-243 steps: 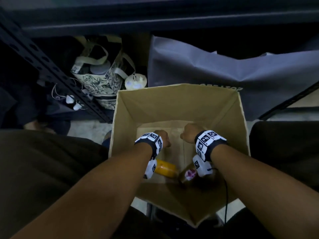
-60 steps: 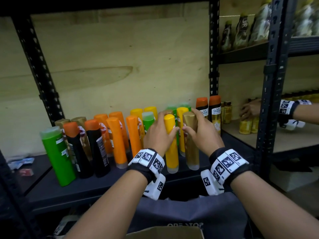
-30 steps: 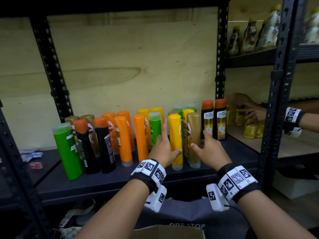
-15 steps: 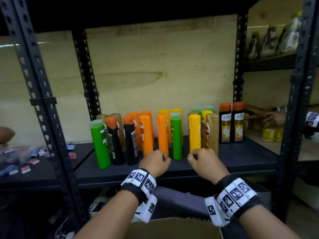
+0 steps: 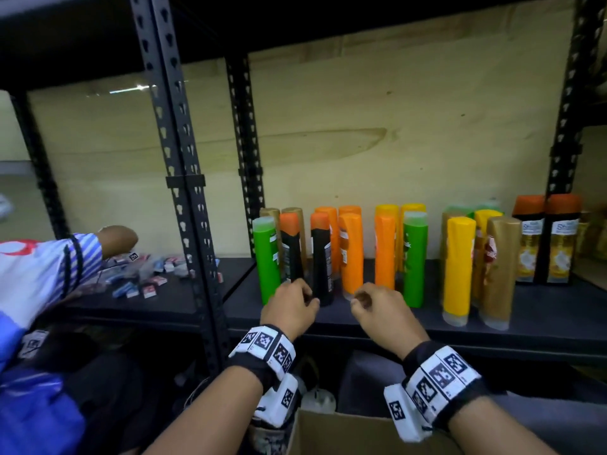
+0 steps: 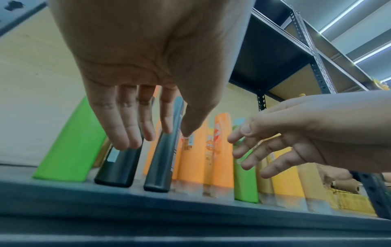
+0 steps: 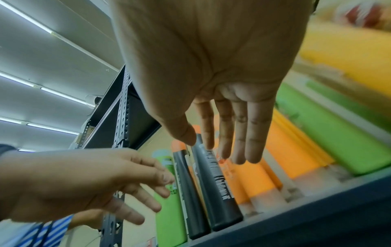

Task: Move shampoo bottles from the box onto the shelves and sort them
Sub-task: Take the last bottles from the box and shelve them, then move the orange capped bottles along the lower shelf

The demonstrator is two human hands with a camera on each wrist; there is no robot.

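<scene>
Empty right hand (image 7: 215,80) above black bottles (image 7: 220,188)

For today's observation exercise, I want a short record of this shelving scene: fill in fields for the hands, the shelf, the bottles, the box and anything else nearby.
left hand: empty, fingers loosely curled, in front of the black bottles
right hand: empty, fingers relaxed, near the orange bottles
shelf: dark, holds the bottles, all upright
bottle colours: green, black, orange, yellow, gold
rightmost front pair: yellow bottle beside gold bottle
box: cardboard, below the hands, contents hidden
neighbouring shelf: small packets; another person's arm
</scene>
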